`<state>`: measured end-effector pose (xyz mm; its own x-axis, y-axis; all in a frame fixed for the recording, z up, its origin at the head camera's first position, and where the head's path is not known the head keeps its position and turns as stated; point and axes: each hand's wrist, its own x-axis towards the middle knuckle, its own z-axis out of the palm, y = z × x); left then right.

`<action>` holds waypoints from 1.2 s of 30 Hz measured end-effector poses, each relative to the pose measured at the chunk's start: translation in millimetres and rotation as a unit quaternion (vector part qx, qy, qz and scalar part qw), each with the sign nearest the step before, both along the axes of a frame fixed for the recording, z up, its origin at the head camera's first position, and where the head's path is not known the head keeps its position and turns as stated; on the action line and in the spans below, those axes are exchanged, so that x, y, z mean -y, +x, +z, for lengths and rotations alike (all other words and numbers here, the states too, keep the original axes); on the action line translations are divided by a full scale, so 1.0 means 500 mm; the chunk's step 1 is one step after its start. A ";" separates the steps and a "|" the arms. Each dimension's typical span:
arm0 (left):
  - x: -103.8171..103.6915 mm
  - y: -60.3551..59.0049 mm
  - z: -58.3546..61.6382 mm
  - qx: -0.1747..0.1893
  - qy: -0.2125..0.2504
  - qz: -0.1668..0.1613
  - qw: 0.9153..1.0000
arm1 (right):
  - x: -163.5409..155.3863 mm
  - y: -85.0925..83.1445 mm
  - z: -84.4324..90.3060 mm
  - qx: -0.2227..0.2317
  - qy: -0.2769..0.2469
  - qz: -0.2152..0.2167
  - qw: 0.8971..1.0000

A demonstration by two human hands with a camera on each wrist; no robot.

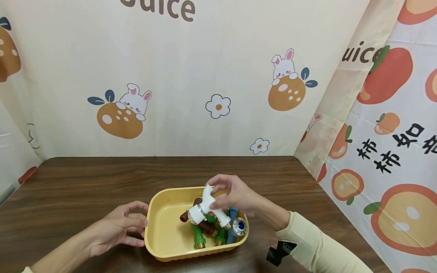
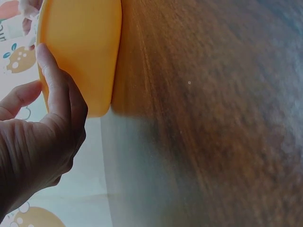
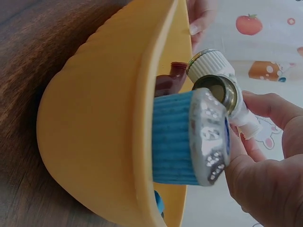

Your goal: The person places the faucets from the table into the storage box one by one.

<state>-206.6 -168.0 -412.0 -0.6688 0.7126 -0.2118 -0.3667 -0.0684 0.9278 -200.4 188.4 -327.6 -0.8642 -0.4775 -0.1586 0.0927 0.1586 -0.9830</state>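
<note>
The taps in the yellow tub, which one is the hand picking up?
The white tap. The right hand pinches it above the yellow tub, while the green, brown and blue ones lie inside.

A person's right hand (image 1: pixel 235 195) is holding a white pipe piece (image 1: pixel 208 206) just over a yellow tub (image 1: pixel 160 227). The left hand (image 1: pixel 117 227) is resting against the tub's left side with loose fingers. Green, brown and blue pipe pieces (image 1: pixel 218 227) are lying in the tub. The tub is sitting on a dark wooden table (image 1: pixel 85 182).
</note>
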 end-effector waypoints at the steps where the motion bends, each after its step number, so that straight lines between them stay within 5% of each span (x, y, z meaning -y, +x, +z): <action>1: 0.000 0.000 0.000 0.001 0.000 0.000 1.000 | 0.002 0.000 -0.001 -0.003 0.005 0.002 1.000; 36: -0.002 0.006 0.004 -0.002 -0.005 0.003 1.000 | 0.040 0.007 -0.020 -0.008 0.052 0.025 0.998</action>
